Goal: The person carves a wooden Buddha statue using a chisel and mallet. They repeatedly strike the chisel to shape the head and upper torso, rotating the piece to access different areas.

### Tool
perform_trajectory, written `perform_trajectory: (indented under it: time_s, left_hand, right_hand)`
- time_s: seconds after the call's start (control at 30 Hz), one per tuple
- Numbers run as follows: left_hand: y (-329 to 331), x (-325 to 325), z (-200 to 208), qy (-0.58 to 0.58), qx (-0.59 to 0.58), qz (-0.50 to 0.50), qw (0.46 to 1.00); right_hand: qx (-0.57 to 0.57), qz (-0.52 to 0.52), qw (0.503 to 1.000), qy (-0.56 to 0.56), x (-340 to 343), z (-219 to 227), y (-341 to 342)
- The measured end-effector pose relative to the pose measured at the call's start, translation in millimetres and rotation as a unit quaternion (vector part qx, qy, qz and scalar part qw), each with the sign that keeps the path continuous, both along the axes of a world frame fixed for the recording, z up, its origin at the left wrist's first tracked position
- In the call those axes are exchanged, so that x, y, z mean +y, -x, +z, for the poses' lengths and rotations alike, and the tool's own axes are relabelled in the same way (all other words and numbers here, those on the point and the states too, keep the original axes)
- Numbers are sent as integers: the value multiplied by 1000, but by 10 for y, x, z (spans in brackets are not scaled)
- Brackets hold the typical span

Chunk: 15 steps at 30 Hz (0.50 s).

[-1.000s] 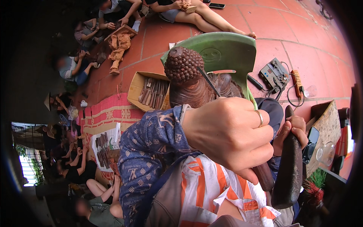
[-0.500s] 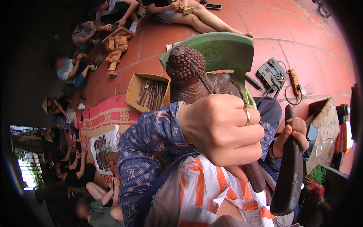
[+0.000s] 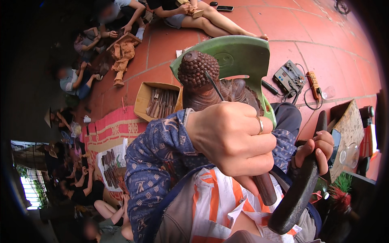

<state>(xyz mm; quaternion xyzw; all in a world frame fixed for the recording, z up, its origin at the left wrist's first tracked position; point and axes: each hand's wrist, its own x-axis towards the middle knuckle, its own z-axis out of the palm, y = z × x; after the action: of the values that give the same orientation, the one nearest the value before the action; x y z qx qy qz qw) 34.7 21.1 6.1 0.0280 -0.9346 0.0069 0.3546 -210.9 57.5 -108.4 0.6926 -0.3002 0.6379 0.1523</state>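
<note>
While the L hand (image 3: 235, 139) clasps a chisel (image 3: 265, 189), long axis slanting fwd-L to the curled head of a carved bust (image 3: 198, 69) (tip contact unclear), the R hand (image 3: 323, 150), farther off, holds a dark club (image 3: 298, 196), narrow gap btwn club & chisel butt; green chair (image 3: 253, 52) edges bust's far side.

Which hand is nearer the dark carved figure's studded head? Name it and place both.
Left. The left hand is below and right of the head in view, its slim tool pointing toward it; the right hand, holding a dark club, is farther off, lower right.
</note>
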Motion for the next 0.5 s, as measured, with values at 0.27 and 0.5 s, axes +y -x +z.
perform_trajectory:
  time_s: [0.27,0.5]
  left_hand:
    - [-3,-1,56,-28,-19,-9,999]
    - [76,105,46,82,-81,76,990]
  right_hand:
    - [-3,-47,999,-13,11,-70,4]
    - [-62,10,997,-38,-86,-106,-17]
